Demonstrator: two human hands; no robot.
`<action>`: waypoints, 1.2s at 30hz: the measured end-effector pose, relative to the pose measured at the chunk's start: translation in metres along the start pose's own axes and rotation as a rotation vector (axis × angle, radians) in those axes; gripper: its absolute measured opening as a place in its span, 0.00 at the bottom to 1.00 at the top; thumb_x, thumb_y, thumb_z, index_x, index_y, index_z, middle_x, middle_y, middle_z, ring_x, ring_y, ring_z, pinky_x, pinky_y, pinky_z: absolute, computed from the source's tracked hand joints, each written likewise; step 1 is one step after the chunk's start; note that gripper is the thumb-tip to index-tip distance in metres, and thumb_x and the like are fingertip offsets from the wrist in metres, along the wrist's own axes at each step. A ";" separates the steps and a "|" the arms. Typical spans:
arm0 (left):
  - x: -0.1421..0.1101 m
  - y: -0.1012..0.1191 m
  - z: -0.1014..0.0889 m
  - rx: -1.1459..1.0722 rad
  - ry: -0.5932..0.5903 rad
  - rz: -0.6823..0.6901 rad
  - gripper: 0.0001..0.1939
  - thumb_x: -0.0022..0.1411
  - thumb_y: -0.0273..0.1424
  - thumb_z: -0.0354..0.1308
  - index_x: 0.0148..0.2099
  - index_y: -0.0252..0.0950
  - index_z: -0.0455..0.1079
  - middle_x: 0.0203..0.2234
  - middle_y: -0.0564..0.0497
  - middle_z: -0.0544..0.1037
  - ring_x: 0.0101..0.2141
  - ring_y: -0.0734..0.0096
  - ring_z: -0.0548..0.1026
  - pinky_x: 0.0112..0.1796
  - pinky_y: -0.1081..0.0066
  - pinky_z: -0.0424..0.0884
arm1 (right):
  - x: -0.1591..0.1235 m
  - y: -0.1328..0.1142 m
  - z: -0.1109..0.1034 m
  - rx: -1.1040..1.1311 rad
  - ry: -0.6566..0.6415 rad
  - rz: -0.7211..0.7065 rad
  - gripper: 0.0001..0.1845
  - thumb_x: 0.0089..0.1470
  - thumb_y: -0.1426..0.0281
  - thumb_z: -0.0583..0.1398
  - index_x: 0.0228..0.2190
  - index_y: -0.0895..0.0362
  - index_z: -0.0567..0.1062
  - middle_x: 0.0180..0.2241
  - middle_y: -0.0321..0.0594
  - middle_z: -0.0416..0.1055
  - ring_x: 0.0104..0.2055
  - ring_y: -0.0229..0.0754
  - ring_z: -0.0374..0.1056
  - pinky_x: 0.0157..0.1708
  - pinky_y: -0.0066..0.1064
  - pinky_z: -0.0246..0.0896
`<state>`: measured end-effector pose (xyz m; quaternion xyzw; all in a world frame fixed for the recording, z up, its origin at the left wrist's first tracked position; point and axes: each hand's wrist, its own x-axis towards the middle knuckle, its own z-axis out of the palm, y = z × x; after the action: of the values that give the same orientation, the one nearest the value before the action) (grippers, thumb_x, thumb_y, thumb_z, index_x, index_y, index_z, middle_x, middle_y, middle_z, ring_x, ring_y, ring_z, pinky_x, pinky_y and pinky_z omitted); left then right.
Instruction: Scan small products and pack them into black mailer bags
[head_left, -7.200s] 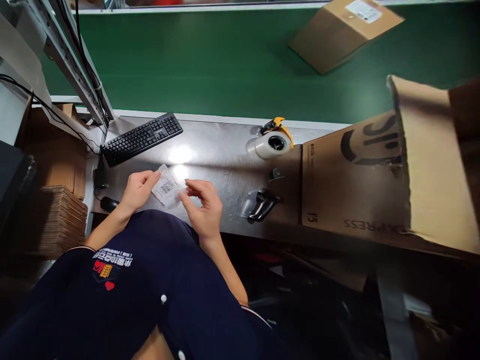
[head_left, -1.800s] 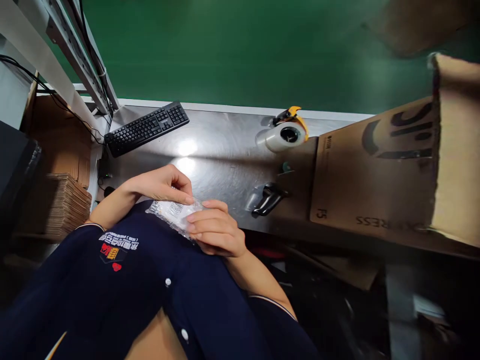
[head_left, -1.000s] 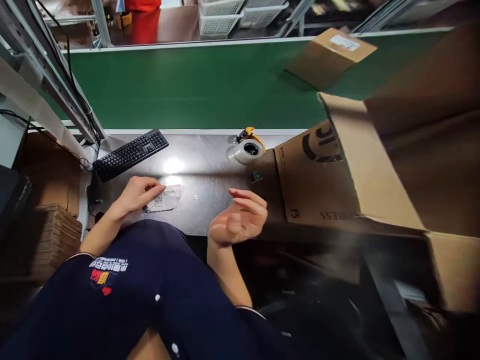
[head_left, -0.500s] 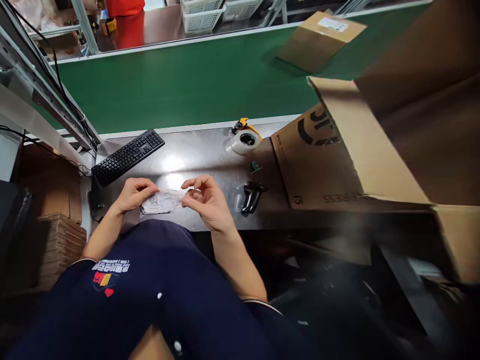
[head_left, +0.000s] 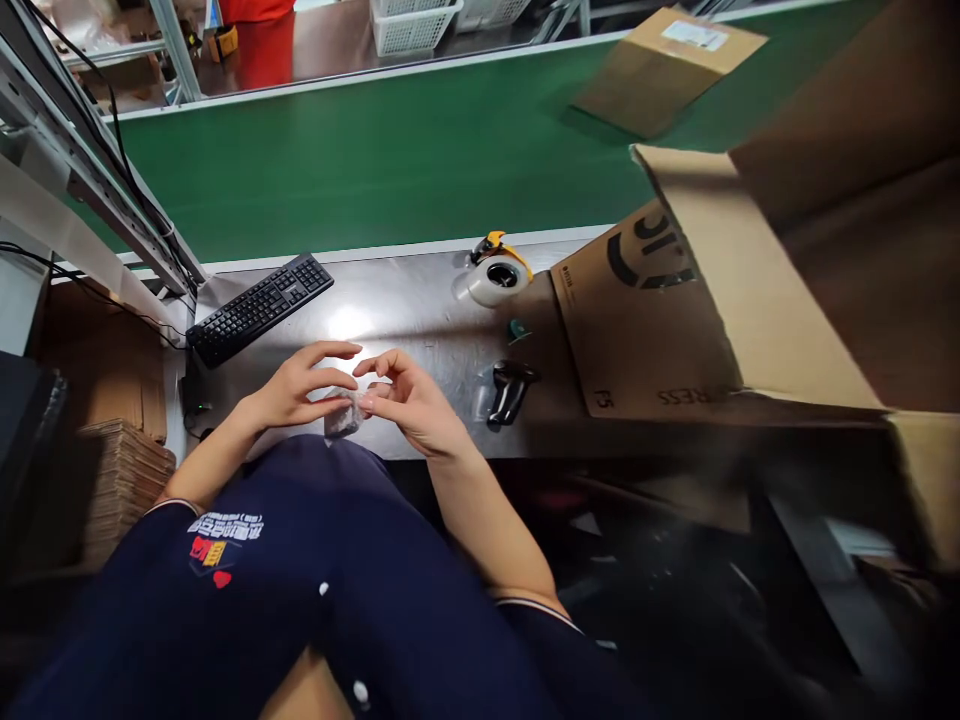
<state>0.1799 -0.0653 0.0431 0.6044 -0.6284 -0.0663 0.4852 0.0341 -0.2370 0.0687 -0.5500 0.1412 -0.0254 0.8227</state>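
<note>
A small clear plastic bag (head_left: 343, 421) hangs between my hands at the table's front edge, close to my shirt. Whatever is inside it looks pale and cannot be made out. My right hand (head_left: 412, 405) pinches the bag's right edge between thumb and fingers. My left hand (head_left: 304, 388) reaches across the bag from the left, fingers stretched and apart from the thumb, with its fingertips close to my right fingers. Part of the bag is hidden behind the left fingers.
On the metal table (head_left: 405, 300) lie a black keyboard (head_left: 259, 308), a tape dispenser (head_left: 499, 275), a small green piece (head_left: 517, 331) and a black handheld scanner (head_left: 510, 392). A large open carton (head_left: 637, 330) stands right. Beyond, a box (head_left: 671, 70) rests on the green belt (head_left: 360, 165).
My left hand has left the bag's left end and moved right, its fingers spreading near my right hand. The bag now looks bunched and shorter. My right hand keeps its pinch.
</note>
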 end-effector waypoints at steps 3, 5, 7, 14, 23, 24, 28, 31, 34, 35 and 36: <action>0.003 -0.001 0.000 0.052 -0.035 0.020 0.09 0.68 0.34 0.66 0.49 0.40 0.79 0.61 0.37 0.74 0.59 0.54 0.76 0.58 0.53 0.76 | -0.001 -0.001 -0.005 0.015 0.002 0.019 0.30 0.41 0.65 0.79 0.34 0.52 0.65 0.44 0.31 0.73 0.26 0.29 0.70 0.30 0.28 0.71; 0.007 0.001 -0.001 0.099 -0.109 0.028 0.09 0.69 0.34 0.64 0.49 0.39 0.80 0.62 0.36 0.74 0.61 0.52 0.74 0.58 0.53 0.75 | 0.000 -0.001 -0.007 0.010 -0.009 0.029 0.30 0.41 0.65 0.79 0.34 0.52 0.65 0.44 0.31 0.73 0.27 0.29 0.71 0.29 0.28 0.71; 0.012 0.004 -0.004 0.133 -0.185 0.030 0.08 0.71 0.33 0.60 0.47 0.39 0.79 0.61 0.37 0.74 0.60 0.53 0.75 0.58 0.54 0.75 | 0.002 0.000 -0.010 -0.002 -0.031 0.044 0.30 0.40 0.66 0.79 0.34 0.52 0.65 0.45 0.32 0.73 0.27 0.30 0.71 0.30 0.29 0.72; 0.018 0.022 -0.018 0.195 -0.294 0.092 0.08 0.73 0.29 0.55 0.45 0.36 0.76 0.63 0.34 0.70 0.62 0.53 0.71 0.58 0.55 0.73 | 0.019 0.005 -0.033 0.064 -0.056 0.133 0.25 0.41 0.67 0.76 0.33 0.54 0.67 0.39 0.32 0.74 0.22 0.27 0.61 0.22 0.24 0.60; 0.025 0.020 -0.017 -0.069 -0.489 0.013 0.10 0.73 0.36 0.54 0.38 0.39 0.72 0.46 0.41 0.79 0.50 0.58 0.75 0.56 0.59 0.70 | 0.026 0.053 -0.040 0.213 -0.262 0.277 0.37 0.39 0.45 0.73 0.43 0.54 0.73 0.30 0.33 0.74 0.27 0.39 0.70 0.30 0.33 0.67; 0.026 0.020 -0.018 -0.105 -0.515 0.004 0.12 0.73 0.38 0.53 0.37 0.40 0.72 0.43 0.42 0.80 0.48 0.58 0.75 0.55 0.59 0.70 | 0.024 0.060 -0.039 0.228 -0.268 0.291 0.40 0.39 0.40 0.72 0.45 0.54 0.73 0.31 0.35 0.76 0.29 0.42 0.72 0.33 0.36 0.69; 0.029 0.018 -0.016 -0.113 -0.504 -0.085 0.16 0.75 0.43 0.51 0.38 0.39 0.70 0.35 0.46 0.80 0.41 0.61 0.76 0.50 0.61 0.68 | 0.011 0.085 -0.029 0.385 -0.213 0.313 0.55 0.37 0.22 0.56 0.47 0.55 0.74 0.40 0.46 0.79 0.42 0.51 0.76 0.44 0.45 0.74; 0.029 0.015 -0.011 0.020 -0.400 -0.118 0.14 0.75 0.40 0.51 0.39 0.38 0.70 0.33 0.48 0.79 0.38 0.63 0.74 0.44 0.63 0.66 | 0.001 0.097 -0.018 0.418 -0.171 0.237 0.56 0.31 0.24 0.64 0.48 0.52 0.75 0.45 0.45 0.79 0.47 0.51 0.75 0.50 0.46 0.75; 0.027 0.012 -0.010 0.131 -0.312 -0.148 0.11 0.74 0.36 0.54 0.40 0.37 0.72 0.34 0.48 0.80 0.38 0.64 0.75 0.42 0.64 0.65 | -0.004 0.097 -0.008 0.274 -0.082 0.181 0.42 0.33 0.49 0.79 0.49 0.49 0.76 0.44 0.38 0.78 0.44 0.45 0.75 0.45 0.41 0.79; 0.026 0.012 -0.012 0.148 -0.266 -0.162 0.10 0.74 0.36 0.56 0.41 0.37 0.74 0.34 0.48 0.81 0.38 0.64 0.76 0.43 0.63 0.66 | -0.004 0.093 -0.006 0.219 -0.040 0.167 0.38 0.36 0.55 0.79 0.49 0.49 0.76 0.42 0.36 0.77 0.42 0.43 0.74 0.42 0.39 0.80; 0.025 0.011 -0.014 0.166 -0.196 -0.176 0.10 0.73 0.36 0.56 0.41 0.37 0.75 0.34 0.48 0.81 0.39 0.64 0.76 0.44 0.63 0.68 | -0.004 0.089 -0.005 0.169 0.002 0.147 0.34 0.39 0.58 0.79 0.48 0.49 0.77 0.40 0.35 0.76 0.39 0.42 0.73 0.38 0.37 0.80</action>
<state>0.1868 -0.0755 0.0709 0.6858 -0.6206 -0.1152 0.3622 0.0188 -0.2058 -0.0130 -0.4670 0.1794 0.0227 0.8656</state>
